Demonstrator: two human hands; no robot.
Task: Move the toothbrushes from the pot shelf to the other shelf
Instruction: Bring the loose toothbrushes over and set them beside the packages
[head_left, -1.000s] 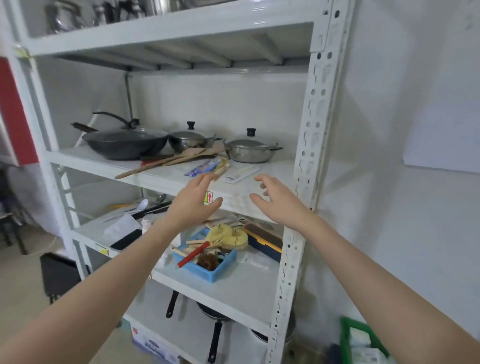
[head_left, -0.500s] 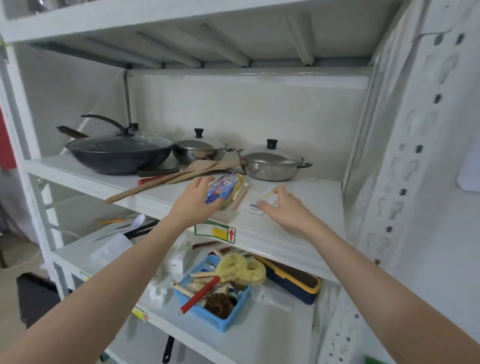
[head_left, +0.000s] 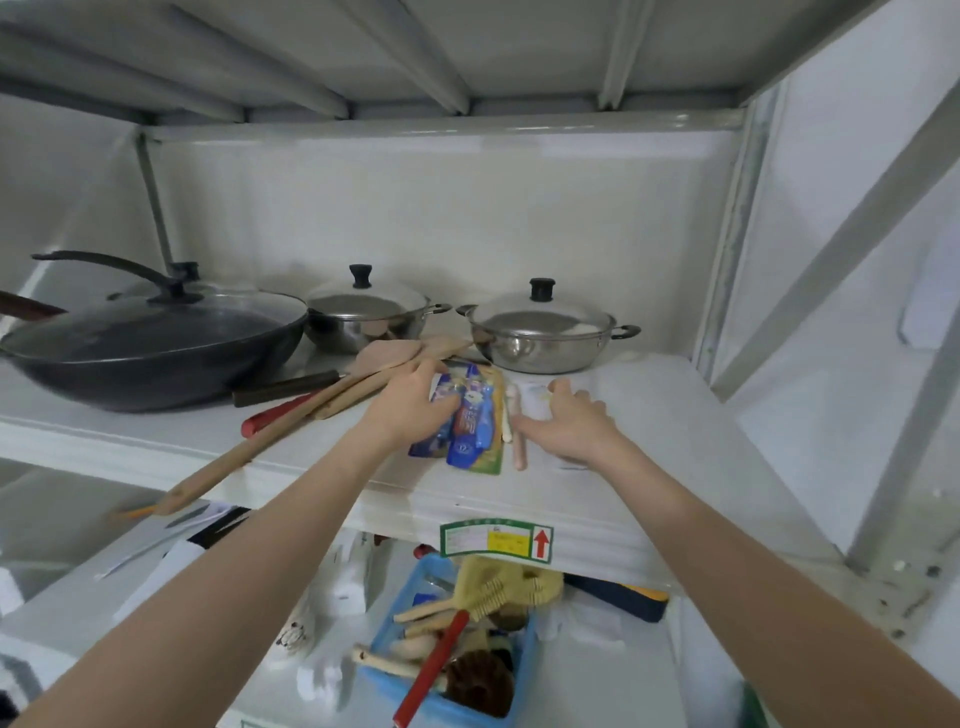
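Observation:
Blue packaged toothbrushes (head_left: 470, 423) lie on the white pot shelf (head_left: 675, 441) in front of the pots, on top of a yellow-green pack. My left hand (head_left: 410, 405) rests on their left side, its fingers curled over the packs. Loose pale toothbrushes (head_left: 511, 421) lie just right of them. My right hand (head_left: 569, 421) lies flat on a white toothbrush pack (head_left: 535, 397), fingers spread, thumb touching the pale toothbrushes. The shelf below (head_left: 623, 691) shows under the front lip.
A black wok with lid (head_left: 150, 343) and two lidded steel pots (head_left: 363, 314) (head_left: 543, 332) stand at the back. Wooden spatulas (head_left: 322, 395) lie left of my left hand. On the lower shelf sits a blue basket (head_left: 457, 701) of brushes. A shelf post (head_left: 883, 415) stands at right.
The view has closed in on the pot shelf. Both hands have gone from the shelf's front edge onto the toothbrush packs, the left now curled over the blue ones.

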